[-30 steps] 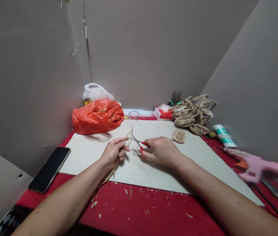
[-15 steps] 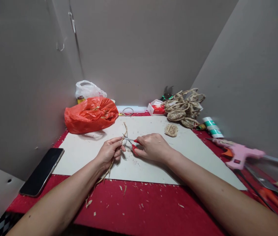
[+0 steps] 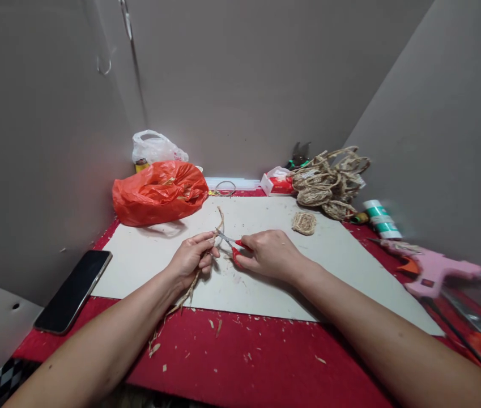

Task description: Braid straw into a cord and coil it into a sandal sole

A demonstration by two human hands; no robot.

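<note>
My left hand (image 3: 195,256) pinches a tan braided straw cord (image 3: 221,218) over the white board. The cord's short end stands up beyond my fingertips, and its frayed strands trail below the hand past the board's near edge. In my right hand (image 3: 268,254) is a pair of red-handled scissors (image 3: 226,239), with fingers through the handles. The scissor blades reach the cord right beside my left fingertips. Whether they have cut into it I cannot tell. A small flat coil of braided cord (image 3: 304,223) lies on the board beyond my right hand.
On the white board (image 3: 261,294) and red cloth (image 3: 223,368) lie straw scraps. A phone (image 3: 74,292) rests at left, a red plastic bag (image 3: 161,192) behind it. At right are bundled braided cord (image 3: 329,181), a white-and-green roll (image 3: 382,220) and a pink glue gun (image 3: 433,269).
The scissors have turned slightly, their blades now angled more steeply against the cord. Both hands keep their grips. The whole view has shifted a little, with things at right moving outward.
</note>
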